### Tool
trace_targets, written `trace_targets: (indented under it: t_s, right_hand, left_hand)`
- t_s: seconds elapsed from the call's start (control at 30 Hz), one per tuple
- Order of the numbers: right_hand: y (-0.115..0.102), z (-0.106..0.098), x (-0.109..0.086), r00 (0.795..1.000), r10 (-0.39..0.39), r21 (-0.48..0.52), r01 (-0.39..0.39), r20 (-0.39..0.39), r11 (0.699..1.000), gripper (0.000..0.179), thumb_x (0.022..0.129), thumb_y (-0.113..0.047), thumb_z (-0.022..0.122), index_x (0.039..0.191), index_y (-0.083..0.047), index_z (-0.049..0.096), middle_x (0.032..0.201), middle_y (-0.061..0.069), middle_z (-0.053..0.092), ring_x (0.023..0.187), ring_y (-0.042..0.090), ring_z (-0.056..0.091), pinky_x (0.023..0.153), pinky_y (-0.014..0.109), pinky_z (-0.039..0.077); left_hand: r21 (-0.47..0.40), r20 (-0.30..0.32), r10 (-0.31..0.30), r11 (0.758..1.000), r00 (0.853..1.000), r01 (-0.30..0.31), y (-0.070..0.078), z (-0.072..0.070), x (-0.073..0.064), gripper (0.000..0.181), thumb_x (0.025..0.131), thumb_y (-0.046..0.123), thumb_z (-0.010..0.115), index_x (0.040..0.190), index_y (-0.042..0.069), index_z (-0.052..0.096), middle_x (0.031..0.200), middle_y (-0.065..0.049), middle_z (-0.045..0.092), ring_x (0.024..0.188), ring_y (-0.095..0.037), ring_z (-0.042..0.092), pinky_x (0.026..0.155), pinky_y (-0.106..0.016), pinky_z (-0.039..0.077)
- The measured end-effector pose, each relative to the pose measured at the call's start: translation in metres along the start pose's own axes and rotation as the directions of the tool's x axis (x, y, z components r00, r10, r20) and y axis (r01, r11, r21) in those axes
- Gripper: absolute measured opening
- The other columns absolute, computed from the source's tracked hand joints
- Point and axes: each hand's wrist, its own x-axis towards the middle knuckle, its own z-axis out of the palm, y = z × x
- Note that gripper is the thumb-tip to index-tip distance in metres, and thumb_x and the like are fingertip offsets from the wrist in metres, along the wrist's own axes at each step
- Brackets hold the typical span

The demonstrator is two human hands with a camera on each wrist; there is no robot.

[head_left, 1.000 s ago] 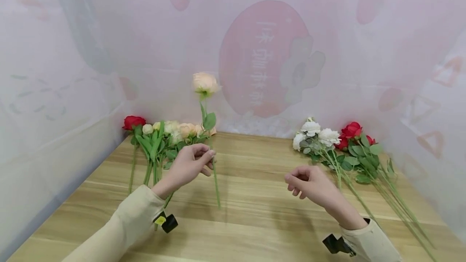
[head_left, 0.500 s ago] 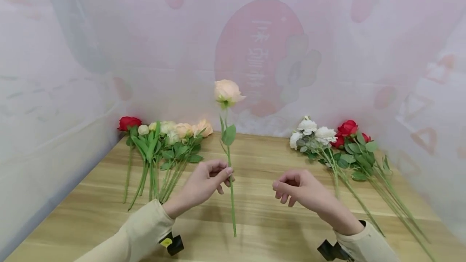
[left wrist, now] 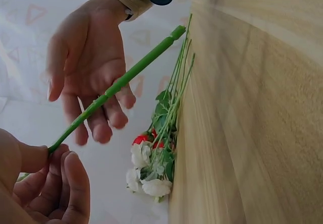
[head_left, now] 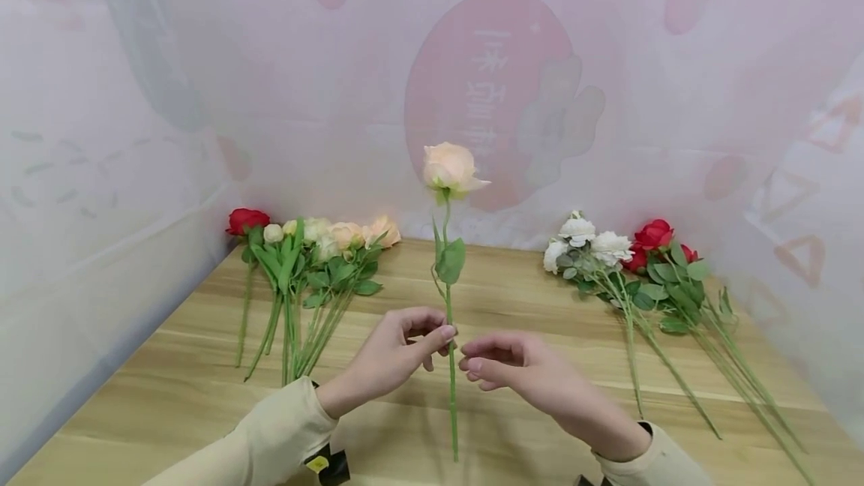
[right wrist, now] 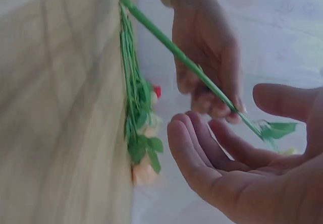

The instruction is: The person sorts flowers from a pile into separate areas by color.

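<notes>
My left hand [head_left: 398, 351] pinches the green stem of a peach artificial rose [head_left: 451, 169] between thumb and fingers. The rose stands upright above the table, its bloom at the top and a leaf midway. Close to the right of the stem is my right hand [head_left: 533, 373], its fingers loosely bent and holding nothing. In the left wrist view the stem [left wrist: 139, 67] crosses in front of the right palm [left wrist: 96, 52]. The right wrist view has the right hand's fingers [right wrist: 189, 153] spread near the stem, seemingly apart from it.
At the left of the wooden table [head_left: 513, 291] lie a red rose [head_left: 247, 222], green stems, and cream and peach flowers [head_left: 347, 235]. White flowers [head_left: 610, 248] and red roses [head_left: 653, 235] lie at the right. A printed curtain [head_left: 337, 81] encloses the table.
My left hand has carried the peach rose rightward and toward me, to the middle. My right hand has moved left, close to the stem.
</notes>
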Motion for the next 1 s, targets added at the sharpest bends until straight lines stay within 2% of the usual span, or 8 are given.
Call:
trace_targets:
  t_s: [0.13, 0.23, 0.47, 0.63, 0.77, 0.9, 1.0]
  right_hand:
    - [0.003, 0.013, 0.003, 1.000, -0.012, 0.125, 0.008, 0.027, 0.992, 0.035, 0.098, -0.015, 0.062, 0.122, 0.010, 0.056, 0.111, 0.018, 0.066, 0.103, 0.032, 0.062, 0.088, 0.042, 0.051]
    - [0.006, 0.018, 0.004, 0.999, -0.031, 0.158, 0.027, 0.026, 0.987, 0.029, 0.098, -0.013, 0.063, 0.116, 0.009, 0.057, 0.104, 0.019, 0.067, 0.096, 0.030, 0.064, 0.081, 0.040, 0.054]
    - [0.007, 0.019, 0.006, 0.999, -0.040, 0.116, 0.038, 0.014, 0.992, 0.020, 0.096, -0.017, 0.066, 0.101, 0.002, 0.065, 0.091, 0.014, 0.067, 0.080, 0.021, 0.062, 0.071, 0.034, 0.054]
    - [0.006, 0.019, 0.006, 0.999, -0.031, 0.105, 0.029, 0.017, 0.994, 0.020, 0.095, -0.018, 0.067, 0.099, 0.002, 0.066, 0.089, 0.013, 0.067, 0.075, 0.018, 0.062, 0.071, 0.034, 0.054]
    - [0.006, 0.019, 0.006, 0.999, -0.030, 0.082, 0.028, 0.024, 0.996, 0.020, 0.095, -0.018, 0.068, 0.098, 0.002, 0.067, 0.088, 0.013, 0.067, 0.071, 0.017, 0.062, 0.071, 0.035, 0.055]
    - [0.006, 0.018, 0.006, 0.999, -0.038, 0.049, 0.036, 0.030, 0.998, 0.021, 0.095, -0.019, 0.067, 0.096, 0.002, 0.067, 0.086, 0.013, 0.067, 0.069, 0.016, 0.061, 0.069, 0.034, 0.054]
    - [0.006, 0.017, 0.006, 0.999, -0.037, 0.032, 0.036, 0.029, 0.999, 0.021, 0.096, -0.019, 0.067, 0.096, 0.001, 0.067, 0.085, 0.012, 0.067, 0.068, 0.016, 0.061, 0.068, 0.033, 0.054]
  left_hand:
    - [-0.012, -0.023, 0.011, 1.000, 1.000, -0.011, 0.003, 0.002, -0.001, 0.019, 0.099, 0.022, 0.063, 0.102, 0.005, 0.069, 0.087, -0.006, 0.067, 0.078, -0.022, 0.064, 0.061, -0.034, 0.055]
    - [-0.017, -0.026, 0.015, 1.000, 1.000, -0.016, 0.003, 0.002, -0.002, 0.018, 0.099, 0.024, 0.062, 0.101, 0.007, 0.069, 0.088, -0.005, 0.068, 0.077, -0.024, 0.065, 0.062, -0.034, 0.054]
    - [0.002, 0.010, 0.051, 0.999, 0.999, -0.051, 0.004, 0.004, -0.003, 0.015, 0.100, 0.024, 0.061, 0.098, 0.011, 0.069, 0.087, -0.002, 0.067, 0.066, -0.022, 0.062, 0.061, -0.039, 0.054]
    - [0.008, 0.026, 0.018, 1.000, 0.999, -0.019, 0.002, 0.005, -0.005, 0.017, 0.100, 0.026, 0.061, 0.098, 0.011, 0.069, 0.087, -0.002, 0.068, 0.065, -0.022, 0.062, 0.060, -0.040, 0.054]
    - [0.005, 0.039, -0.015, 1.000, 0.999, 0.015, 0.001, 0.005, -0.005, 0.023, 0.100, 0.028, 0.061, 0.101, 0.006, 0.069, 0.089, -0.001, 0.068, 0.066, -0.023, 0.062, 0.061, -0.039, 0.054]
    - [0.014, 0.049, -0.021, 1.000, 0.999, 0.021, 0.002, 0.005, -0.005, 0.027, 0.100, 0.028, 0.061, 0.103, 0.003, 0.069, 0.090, -0.001, 0.068, 0.066, -0.023, 0.062, 0.062, -0.038, 0.055]
    - [0.040, 0.064, -0.025, 0.999, 0.998, 0.022, 0.002, 0.004, -0.005, 0.024, 0.100, 0.029, 0.060, 0.102, 0.007, 0.069, 0.090, -0.002, 0.068, 0.072, -0.023, 0.063, 0.062, -0.036, 0.055]
